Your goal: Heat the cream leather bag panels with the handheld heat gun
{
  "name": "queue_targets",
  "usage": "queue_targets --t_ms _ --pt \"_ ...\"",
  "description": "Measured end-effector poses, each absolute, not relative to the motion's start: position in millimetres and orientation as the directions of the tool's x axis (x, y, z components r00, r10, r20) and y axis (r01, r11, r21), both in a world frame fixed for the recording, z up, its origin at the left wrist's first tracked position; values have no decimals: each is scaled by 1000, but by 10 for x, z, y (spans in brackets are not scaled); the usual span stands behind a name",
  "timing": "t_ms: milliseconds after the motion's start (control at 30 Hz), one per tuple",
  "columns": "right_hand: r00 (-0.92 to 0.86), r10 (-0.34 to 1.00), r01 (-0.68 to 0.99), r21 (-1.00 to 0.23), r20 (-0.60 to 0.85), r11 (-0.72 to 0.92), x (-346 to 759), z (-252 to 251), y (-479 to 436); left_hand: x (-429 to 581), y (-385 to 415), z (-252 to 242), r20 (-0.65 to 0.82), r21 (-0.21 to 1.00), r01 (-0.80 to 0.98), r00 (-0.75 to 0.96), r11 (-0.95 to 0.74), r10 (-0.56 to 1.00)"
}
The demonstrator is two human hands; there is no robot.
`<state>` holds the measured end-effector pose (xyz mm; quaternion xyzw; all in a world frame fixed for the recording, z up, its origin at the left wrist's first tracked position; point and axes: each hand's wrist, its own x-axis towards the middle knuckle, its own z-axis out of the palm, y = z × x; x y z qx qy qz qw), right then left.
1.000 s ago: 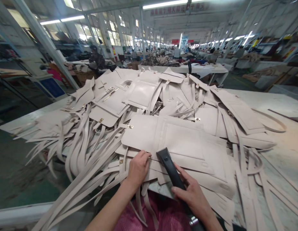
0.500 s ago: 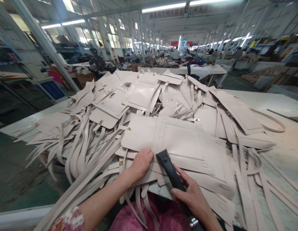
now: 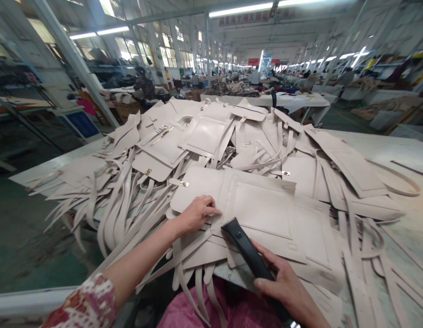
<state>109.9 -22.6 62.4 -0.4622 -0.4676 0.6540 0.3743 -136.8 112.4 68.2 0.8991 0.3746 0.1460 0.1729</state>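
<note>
Across the near side of the pile lies a beige leather-like bag panel [image 3: 262,207] with a stitched pocket and a small gold clasp [image 3: 184,184]. My left hand [image 3: 199,213] is closed at its near edge, fingers bent over the top; the thumb is hidden. Wrapped in my right hand [image 3: 283,278] is a black handheld tool [image 3: 244,243] with a broad, flat-ended head, tilted up to the left. Its head is close to the panel's near edge, just right of my left hand. A loose beige strap [image 3: 184,257] slants below my left wrist.
Many similar bag pieces [image 3: 208,132] heap up behind, with straps [image 3: 121,205] hanging off the left side. The pale table [image 3: 403,150] extends right. A person [image 3: 143,86] is at the back left, by a metal post [image 3: 73,64]. Another loaded table [image 3: 300,100] stands beyond.
My left hand has shifted up and left along the panel edge, its index finger now stretched rightward. A strap now slants below it. The black tool stays in my right hand, slightly lower.
</note>
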Motion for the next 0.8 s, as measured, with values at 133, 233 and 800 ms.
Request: queue_targets --t_ms 133,233,800 --pt "-436 848 -36 -936 -300 -349 1037 737 -147 -1425 1222 528 150 373 611 703 -699 695" --pt "-461 819 14 -925 -342 -379 825 835 -34 -1440 1240 497 153 419 572 721 -705 676" --pt "-348 851 -37 -901 -395 -433 706 744 -126 -1440 1357 413 137 620 505 684 -601 716"
